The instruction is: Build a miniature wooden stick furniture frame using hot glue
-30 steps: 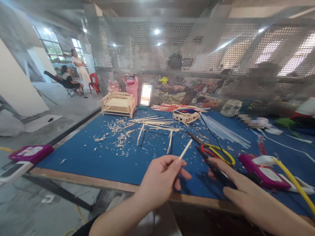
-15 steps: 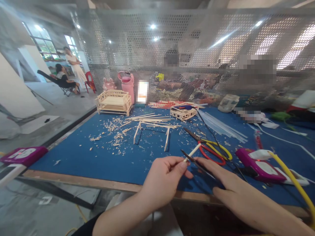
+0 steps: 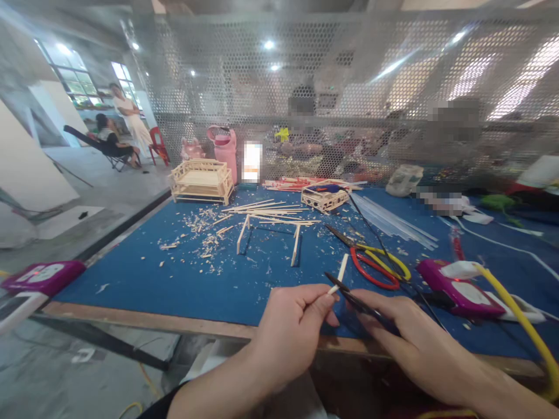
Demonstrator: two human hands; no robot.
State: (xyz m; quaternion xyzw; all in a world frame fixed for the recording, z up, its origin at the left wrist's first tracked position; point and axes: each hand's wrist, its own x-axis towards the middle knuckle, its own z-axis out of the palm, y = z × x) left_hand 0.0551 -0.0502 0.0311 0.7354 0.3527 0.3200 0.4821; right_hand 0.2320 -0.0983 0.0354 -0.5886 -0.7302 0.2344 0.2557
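Observation:
My left hand pinches a short pale wooden stick that points up and to the right. My right hand grips a dark pair of snips, whose blades touch the stick just above my left fingertips. Both hands hover over the near wooden edge of the blue-covered table. Just beyond them lie scissors with red and yellow handles.
Long sticks, a small stick frame and wood chips lie mid-table. A miniature wooden bench, a small basket, a pink jug stand farther back. A purple glue gun with yellow cable lies right. People sit behind a perforated screen.
My right hand brought the snips leftwards to the stick, and both hands drew nearer to me. The stick now stands steeper.

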